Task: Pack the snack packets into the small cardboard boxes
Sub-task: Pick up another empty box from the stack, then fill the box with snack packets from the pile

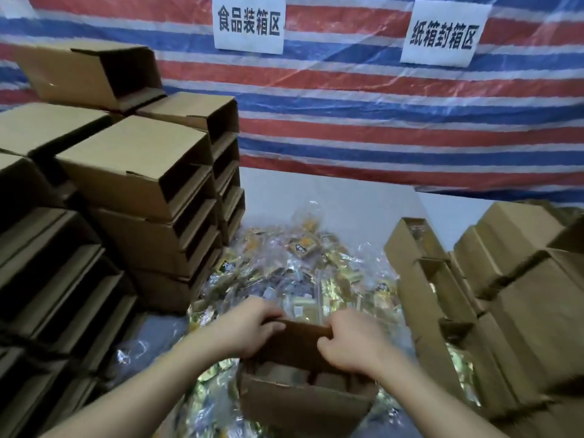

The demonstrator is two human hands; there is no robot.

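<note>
Head view: a small cardboard box [303, 403] sits on the heap of snack packets [284, 267], its far flap [303, 331] pinched by the left hand [249, 327] and right hand [350, 346]; a hard tug could tear it or tip the box, which rests on loose, slippery wrappers, with box stacks [132, 197] close by

— What covers the grey-white surface [331, 197]?

— A heap of snack packets [284, 267] in clear and gold wrappers at the centre, stacked open cardboard boxes [132, 184] to the left (openings facing right), more boxes [493, 279] lined up to the right.
</note>
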